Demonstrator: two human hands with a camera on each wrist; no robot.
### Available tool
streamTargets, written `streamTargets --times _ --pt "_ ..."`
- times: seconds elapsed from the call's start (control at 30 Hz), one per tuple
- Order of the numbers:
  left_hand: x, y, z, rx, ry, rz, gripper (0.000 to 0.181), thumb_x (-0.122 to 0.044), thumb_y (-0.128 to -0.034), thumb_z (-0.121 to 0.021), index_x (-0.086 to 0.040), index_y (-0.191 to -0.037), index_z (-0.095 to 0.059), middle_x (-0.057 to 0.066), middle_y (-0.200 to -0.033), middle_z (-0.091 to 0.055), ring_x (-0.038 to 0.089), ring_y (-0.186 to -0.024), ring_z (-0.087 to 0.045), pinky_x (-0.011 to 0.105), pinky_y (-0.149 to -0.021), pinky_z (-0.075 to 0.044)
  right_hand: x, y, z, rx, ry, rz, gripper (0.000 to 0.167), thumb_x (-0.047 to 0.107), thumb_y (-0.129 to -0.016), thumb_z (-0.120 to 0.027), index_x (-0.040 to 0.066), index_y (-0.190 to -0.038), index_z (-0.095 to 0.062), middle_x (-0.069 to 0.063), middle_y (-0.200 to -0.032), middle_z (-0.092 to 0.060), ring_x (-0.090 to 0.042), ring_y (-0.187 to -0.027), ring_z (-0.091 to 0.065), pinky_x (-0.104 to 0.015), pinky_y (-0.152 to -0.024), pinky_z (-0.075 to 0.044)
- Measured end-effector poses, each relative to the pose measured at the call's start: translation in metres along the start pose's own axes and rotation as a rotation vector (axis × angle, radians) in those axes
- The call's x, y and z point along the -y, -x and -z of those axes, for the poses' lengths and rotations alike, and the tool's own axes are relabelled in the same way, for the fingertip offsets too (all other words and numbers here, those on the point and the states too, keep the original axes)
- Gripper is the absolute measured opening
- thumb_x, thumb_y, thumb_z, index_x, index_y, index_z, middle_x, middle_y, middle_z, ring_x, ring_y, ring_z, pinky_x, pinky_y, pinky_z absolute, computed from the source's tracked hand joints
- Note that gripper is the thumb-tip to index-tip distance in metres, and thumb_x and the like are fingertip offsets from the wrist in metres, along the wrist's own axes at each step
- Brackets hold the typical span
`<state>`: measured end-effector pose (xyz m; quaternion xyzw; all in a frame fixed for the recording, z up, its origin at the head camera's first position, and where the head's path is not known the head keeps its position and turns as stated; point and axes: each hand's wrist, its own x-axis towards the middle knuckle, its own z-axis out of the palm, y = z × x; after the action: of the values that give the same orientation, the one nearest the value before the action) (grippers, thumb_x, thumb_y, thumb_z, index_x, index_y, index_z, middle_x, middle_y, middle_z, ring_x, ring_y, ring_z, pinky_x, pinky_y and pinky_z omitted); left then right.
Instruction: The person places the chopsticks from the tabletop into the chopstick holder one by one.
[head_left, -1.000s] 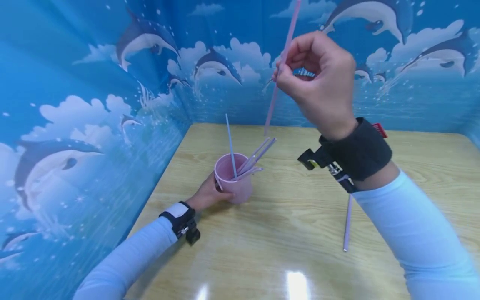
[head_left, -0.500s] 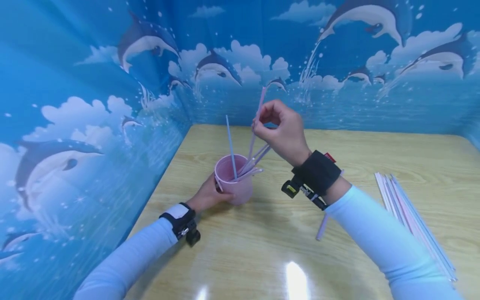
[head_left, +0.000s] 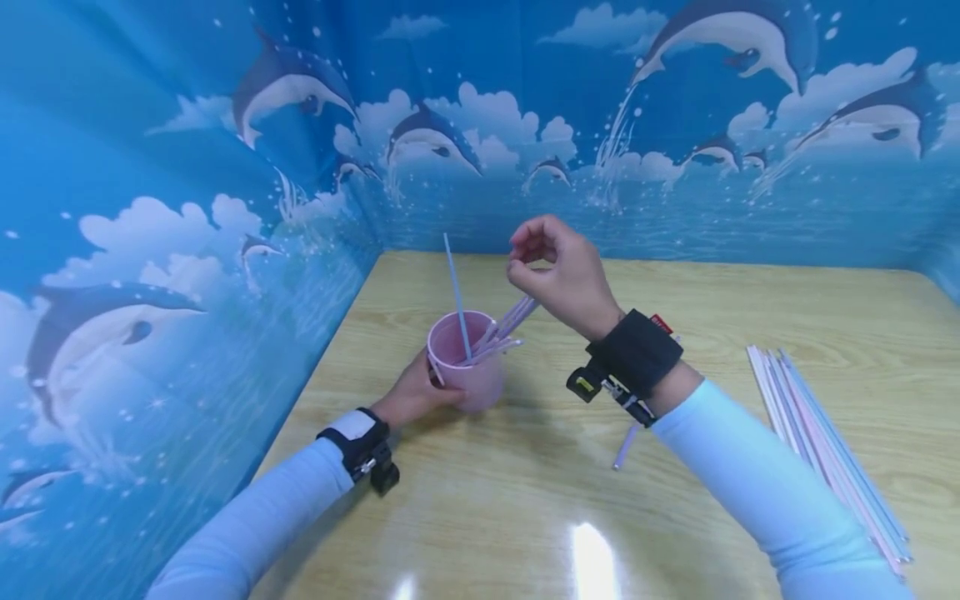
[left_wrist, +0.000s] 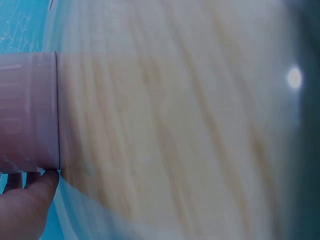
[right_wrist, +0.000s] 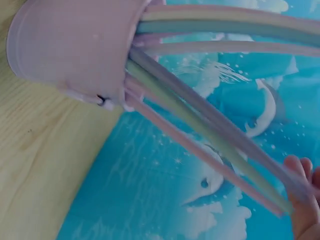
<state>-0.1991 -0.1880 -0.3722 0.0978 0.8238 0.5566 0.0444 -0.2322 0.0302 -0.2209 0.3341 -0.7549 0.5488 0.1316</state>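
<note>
My left hand [head_left: 416, 392] grips a pink cup [head_left: 480, 392] standing on the table, with the thumb along its near side. Several pastel straws lean inside: a blue straw [head_left: 456, 292] rises at the left, and others tilt over the right rim. Above and right of the cup, my right hand [head_left: 562, 271] hovers with bent fingers, thumb and index tips apart. Nothing shows between those tips in the head view. In the right wrist view, a purple straw [right_wrist: 200, 105] runs from the cup to the right hand's fingers [right_wrist: 306, 212], overlapping them in a blur.
A bundle of several straws [head_left: 825, 450] lies on the wooden table [head_left: 555, 517] at the right. A purple straw [head_left: 625, 446] lies partly hidden beneath the right wrist. A blue dolphin-print sheet [head_left: 225, 208] borders the table at the left and back.
The right hand has come down and left from high above the table, carrying a pink straw to the cup. That straw no longer stands above the fingertips. The left hand and cup have stayed put.
</note>
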Motion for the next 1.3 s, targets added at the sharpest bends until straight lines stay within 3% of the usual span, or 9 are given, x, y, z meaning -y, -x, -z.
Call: streamTargets --times 0.17,0.27,0.33,0.4,0.5,0.6,0.77,1.07,1.3 --pt "0.000 0.000 0.000 0.009 0.014 0.001 0.087 -0.006 -0.0619 -0.071 -0.013 -0.132 -0.021 0.008 -0.132 -0.033 0.025 -0.121 -0.032 0.043 -0.101 -0.027 -0.009 0.003 0.026 -0.181 0.078 0.003 0.017 0.004 -0.075 -0.055 -0.003 -0.091 -0.052 -0.011 -0.085 -0.056 -0.010 -0.076 -0.054 -0.021 -0.073 -0.048" --pt "-0.001 -0.001 0.001 0.006 0.014 0.003 0.086 -0.006 -0.0622 -0.070 -0.013 -0.132 -0.021 0.008 -0.132 -0.033 0.025 -0.121 -0.032 0.043 -0.101 -0.027 -0.037 0.006 0.051 -0.242 0.320 -0.100 0.014 0.012 -0.077 -0.052 0.002 -0.087 -0.053 -0.007 -0.078 -0.056 -0.010 -0.066 -0.051 -0.022 -0.063 -0.045" --pt "-0.002 -0.001 0.003 -0.002 0.011 0.008 0.086 -0.006 -0.0626 -0.070 -0.014 -0.132 -0.021 0.006 -0.132 -0.033 0.023 -0.121 -0.032 0.042 -0.102 -0.027 -0.059 0.013 0.068 -0.176 0.536 -0.222 0.014 0.016 -0.078 -0.050 0.004 -0.071 -0.050 -0.003 -0.061 -0.047 -0.011 -0.051 -0.042 -0.024 -0.047 -0.037" --pt "-0.002 -0.001 0.005 -0.010 0.005 0.014 0.086 -0.006 -0.0630 -0.070 -0.015 -0.132 -0.021 0.005 -0.132 -0.033 0.022 -0.122 -0.031 0.041 -0.102 -0.027 -0.078 0.023 0.081 -0.008 0.722 -0.373 0.025 0.022 -0.078 -0.050 0.008 -0.058 -0.044 0.001 -0.049 -0.036 -0.011 -0.043 -0.033 -0.023 -0.041 -0.029" --pt "-0.002 -0.001 0.008 -0.015 -0.006 0.021 0.086 -0.007 -0.0636 -0.070 -0.017 -0.133 -0.019 0.004 -0.133 -0.032 0.022 -0.123 -0.030 0.041 -0.103 -0.025 -0.105 0.042 0.089 0.278 0.849 -0.569 0.040 0.028 -0.078 -0.052 0.012 -0.046 -0.033 0.004 -0.042 -0.022 -0.011 -0.037 -0.025 -0.023 -0.036 -0.026" --pt "-0.003 -0.001 0.009 -0.012 -0.011 0.027 0.087 -0.007 -0.0636 -0.070 -0.017 -0.133 -0.018 0.004 -0.134 -0.030 0.022 -0.123 -0.028 0.042 -0.103 -0.024 -0.124 0.060 0.085 0.444 0.858 -0.715 0.037 0.031 -0.077 -0.055 0.010 -0.049 -0.041 0.004 -0.042 -0.032 -0.012 -0.040 -0.036 -0.023 -0.039 -0.034" --pt "0.002 -0.001 0.006 -0.008 0.002 0.046 0.087 -0.010 -0.0634 -0.071 -0.020 -0.133 -0.019 0.003 -0.134 -0.030 0.021 -0.124 -0.027 0.042 -0.104 -0.023 -0.142 0.076 0.071 0.526 0.879 -0.780 0.016 0.016 -0.071 -0.058 0.001 -0.065 -0.055 -0.008 -0.057 -0.052 -0.019 -0.051 -0.048 -0.024 -0.044 -0.041" --pt "0.024 -0.009 0.005 -0.006 -0.001 0.005 0.088 -0.023 -0.0593 -0.074 -0.032 -0.129 -0.021 -0.005 -0.131 -0.033 0.017 -0.122 -0.030 0.042 -0.103 -0.025 -0.148 0.078 0.056 0.454 0.938 -0.758 0.016 0.000 -0.079 -0.042 -0.005 -0.078 -0.057 -0.019 -0.070 -0.057 -0.023 -0.055 -0.050 -0.026 -0.043 -0.041" --pt "0.021 -0.008 0.003 0.011 0.017 0.000 0.087 -0.021 -0.0602 -0.073 -0.031 -0.130 -0.021 -0.005 -0.132 -0.033 0.017 -0.122 -0.030 0.042 -0.103 -0.024 -0.145 0.075 0.061 0.437 0.879 -0.795 0.017 0.002 -0.078 -0.042 -0.006 -0.079 -0.057 -0.020 -0.071 -0.057 -0.023 -0.055 -0.050 -0.028 -0.044 -0.042"
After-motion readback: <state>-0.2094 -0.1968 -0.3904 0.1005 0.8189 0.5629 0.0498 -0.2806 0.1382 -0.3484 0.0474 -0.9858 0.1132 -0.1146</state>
